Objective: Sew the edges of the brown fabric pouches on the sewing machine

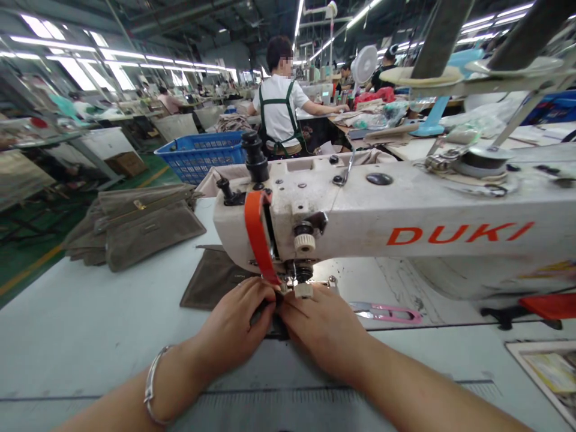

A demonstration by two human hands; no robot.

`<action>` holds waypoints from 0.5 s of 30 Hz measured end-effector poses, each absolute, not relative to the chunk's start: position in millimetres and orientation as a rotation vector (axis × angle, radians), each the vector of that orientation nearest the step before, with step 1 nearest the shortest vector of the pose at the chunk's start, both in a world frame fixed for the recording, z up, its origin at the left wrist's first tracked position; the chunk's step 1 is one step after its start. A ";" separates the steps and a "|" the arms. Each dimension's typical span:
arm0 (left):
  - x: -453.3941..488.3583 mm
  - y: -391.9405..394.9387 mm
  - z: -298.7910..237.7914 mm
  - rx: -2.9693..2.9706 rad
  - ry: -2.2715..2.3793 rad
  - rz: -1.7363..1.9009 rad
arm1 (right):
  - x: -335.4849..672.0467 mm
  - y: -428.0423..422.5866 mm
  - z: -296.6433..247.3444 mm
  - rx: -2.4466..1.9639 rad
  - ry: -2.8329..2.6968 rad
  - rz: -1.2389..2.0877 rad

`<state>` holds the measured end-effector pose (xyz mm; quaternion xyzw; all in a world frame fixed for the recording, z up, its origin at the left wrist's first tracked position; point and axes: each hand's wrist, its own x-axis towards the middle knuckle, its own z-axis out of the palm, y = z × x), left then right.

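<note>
A dark grey-brown fabric piece (209, 279) lies on the sewing machine bed, reaching under the needle area. My left hand (245, 315) pinches its edge just left of the presser foot, thumb and fingers closed together. Close beside it, my right hand (321, 318) presses down at the front of the foot, fingers bunched; the fingertips are partly hidden by the machine head and the cloth. The white sewing machine (342, 222) has an orange guard strip (258, 234) hanging over the needle. Pink-handled thread snips (391, 312) lie right of my right hand.
Several finished-looking grey-brown fabric pouches (148, 234) are stacked at the table's left edge. A printed ruler scale (252, 397) runs along the front. Behind the machine stand a blue basket (202, 156) and a co-worker in a green apron (281, 108). Thread cones rise at upper right.
</note>
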<state>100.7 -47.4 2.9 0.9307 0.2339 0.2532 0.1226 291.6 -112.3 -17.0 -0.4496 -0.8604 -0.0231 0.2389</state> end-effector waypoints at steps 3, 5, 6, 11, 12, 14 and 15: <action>95.8 -50.3 1.0 2.826 0.588 0.776 | 293.2 -115.6 -20.4 -1.236 -2.350 -0.032; 94.1 -52.1 1.2 2.931 0.441 0.728 | 295.7 -120.8 -20.0 -1.261 -2.339 0.002; 94.0 -52.9 1.7 2.955 0.398 0.699 | 297.1 -123.7 -19.1 -1.276 -2.336 0.019; 99.7 -54.8 5.6 2.947 0.351 0.666 | 300.6 -130.6 -15.2 -1.295 -2.326 0.066; 100.8 -54.9 6.1 2.942 0.359 0.672 | 300.4 -130.3 -15.0 -1.291 -2.319 0.073; 102.0 -54.6 6.5 2.929 0.389 0.673 | 299.4 -129.1 -14.9 -1.286 -2.306 0.091; 102.2 -54.3 6.4 2.916 0.403 0.674 | 299.0 -128.7 -14.7 -1.282 -2.300 0.098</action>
